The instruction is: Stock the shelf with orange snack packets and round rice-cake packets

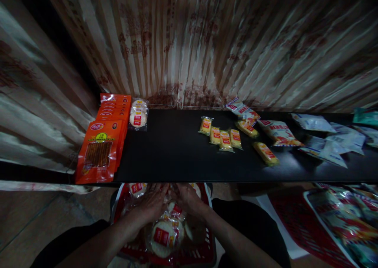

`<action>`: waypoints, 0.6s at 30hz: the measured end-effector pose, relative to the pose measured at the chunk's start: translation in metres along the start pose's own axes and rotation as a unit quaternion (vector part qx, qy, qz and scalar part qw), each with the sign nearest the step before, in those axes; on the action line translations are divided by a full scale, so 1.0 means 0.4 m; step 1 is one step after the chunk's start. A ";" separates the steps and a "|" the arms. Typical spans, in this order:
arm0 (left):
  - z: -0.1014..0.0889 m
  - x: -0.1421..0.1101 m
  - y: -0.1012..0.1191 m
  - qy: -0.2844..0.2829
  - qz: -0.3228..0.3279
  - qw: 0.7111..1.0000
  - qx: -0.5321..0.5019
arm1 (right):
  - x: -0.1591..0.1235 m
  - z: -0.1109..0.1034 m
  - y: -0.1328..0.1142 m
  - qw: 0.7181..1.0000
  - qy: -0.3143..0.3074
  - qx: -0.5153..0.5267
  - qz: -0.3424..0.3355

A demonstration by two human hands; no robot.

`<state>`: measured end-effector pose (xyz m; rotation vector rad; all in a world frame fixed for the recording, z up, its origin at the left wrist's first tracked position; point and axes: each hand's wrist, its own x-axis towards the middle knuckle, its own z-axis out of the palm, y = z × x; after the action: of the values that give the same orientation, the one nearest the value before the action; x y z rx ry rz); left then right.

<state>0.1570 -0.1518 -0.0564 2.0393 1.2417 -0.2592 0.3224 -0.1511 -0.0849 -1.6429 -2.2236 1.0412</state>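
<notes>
Below the front edge of a black table (pixel 177 154), a red basket (pixel 203 252) sits between my knees, filled with several clear packs of round white rice crackers (pixel 163 236) with red labels. My left hand (pixel 150 205) and my right hand (pixel 187 201) both reach down into the basket, fingers curled over cracker packs near its far side. The fingertips are partly hidden under the table edge, so the exact grip is unclear.
On the table stand a stack of orange snack bags (pixel 100 150) at the left, a rice cracker pack (pixel 138 116) behind it, several small yellow packs (pixel 226 138) in the middle and white-blue packets (pixel 327 142) at the right. A second basket of packs (pixel 339 220) lies lower right. Curtains hang behind.
</notes>
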 end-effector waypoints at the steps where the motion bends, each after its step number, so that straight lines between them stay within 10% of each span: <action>1: 0.000 -0.001 -0.001 -0.002 0.001 1.000 0.003 | 0.000 -0.002 0.000 1.000 -0.004 0.005 0.003; 18: 0.012 -0.002 0.008 0.022 0.020 0.999 0.011 | -0.029 -0.105 -0.019 0.981 -0.146 0.116 -0.055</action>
<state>0.1601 -0.1564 -0.0578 2.0965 1.2286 -0.2100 0.3431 -0.1449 -0.0462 -1.3264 -2.2286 1.5274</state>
